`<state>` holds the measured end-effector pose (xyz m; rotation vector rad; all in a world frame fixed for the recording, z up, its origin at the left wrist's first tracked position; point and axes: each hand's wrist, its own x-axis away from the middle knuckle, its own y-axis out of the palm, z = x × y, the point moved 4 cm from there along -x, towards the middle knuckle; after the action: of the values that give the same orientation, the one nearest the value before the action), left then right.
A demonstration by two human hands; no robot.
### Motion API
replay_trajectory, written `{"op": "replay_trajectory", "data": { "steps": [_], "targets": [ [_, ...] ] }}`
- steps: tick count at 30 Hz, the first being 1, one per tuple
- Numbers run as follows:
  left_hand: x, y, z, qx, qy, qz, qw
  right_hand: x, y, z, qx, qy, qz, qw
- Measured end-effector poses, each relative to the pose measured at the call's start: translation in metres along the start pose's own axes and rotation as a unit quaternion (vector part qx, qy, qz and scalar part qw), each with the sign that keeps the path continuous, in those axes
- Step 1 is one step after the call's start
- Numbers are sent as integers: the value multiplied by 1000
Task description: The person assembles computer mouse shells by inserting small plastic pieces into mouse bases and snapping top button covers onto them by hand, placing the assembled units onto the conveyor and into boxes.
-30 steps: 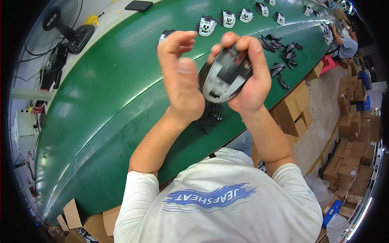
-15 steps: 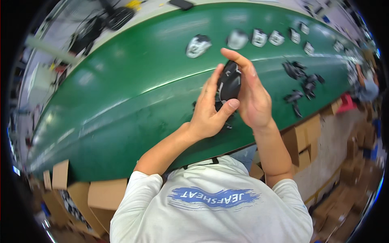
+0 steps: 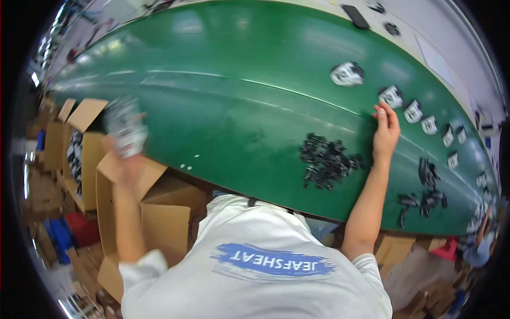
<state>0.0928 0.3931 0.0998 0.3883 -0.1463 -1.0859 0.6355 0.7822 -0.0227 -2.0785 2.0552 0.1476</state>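
Note:
My left hand [image 3: 127, 166], smeared by motion, is at the far left over an open carton. It is closed on a grey-and-white part [image 3: 126, 127], too blurred to name more exactly. My right hand [image 3: 386, 130] reaches over the green table at the right, fingers slightly curled and apart. Its fingertips are at the near edge of a white-and-black moulded shell [image 3: 391, 97]; whether they touch it I cannot tell. Another such shell [image 3: 348, 74] lies farther left, and more, like this shell [image 3: 413, 112], run in a row to the right.
On the green table [image 3: 228, 122] lie a heap of small black parts [image 3: 326, 162] and looser black pieces [image 3: 427, 199]. Small white bits [image 3: 186, 167] are near its front edge. Cartons [image 3: 164, 212] stand at the left. A person [image 3: 481, 247] is at the far right.
Both hands were together around a black shell; they are now wide apart, the left over the carton with a part, the right by the row. The view has swung left.

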Motion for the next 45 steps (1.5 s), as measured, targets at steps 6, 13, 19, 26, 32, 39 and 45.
{"op": "replay_trajectory", "data": {
  "steps": [6,13,19,26,32,39,45],
  "targets": [
    [191,-252,118,-133,89,425,891,7,2,-20,103,17,-46,994],
    [366,-316,27,-333,-396,583,626,30,6,-64,278,-37,-258,925],
    [352,-305,5,-312,-393,641,581,51,13,-77,354,-98,-370,853],
    [65,-156,38,-543,57,482,685,57,12,-76,286,-92,-410,861],
    [-152,137,-84,-518,134,59,843,44,-6,-58,126,-7,-329,936],
    [-234,365,-253,-572,153,-205,780,35,-3,-50,108,-13,-359,927],
    [-246,406,-291,-595,54,-237,766,31,-5,-57,80,-15,-293,952]
  ]
}}
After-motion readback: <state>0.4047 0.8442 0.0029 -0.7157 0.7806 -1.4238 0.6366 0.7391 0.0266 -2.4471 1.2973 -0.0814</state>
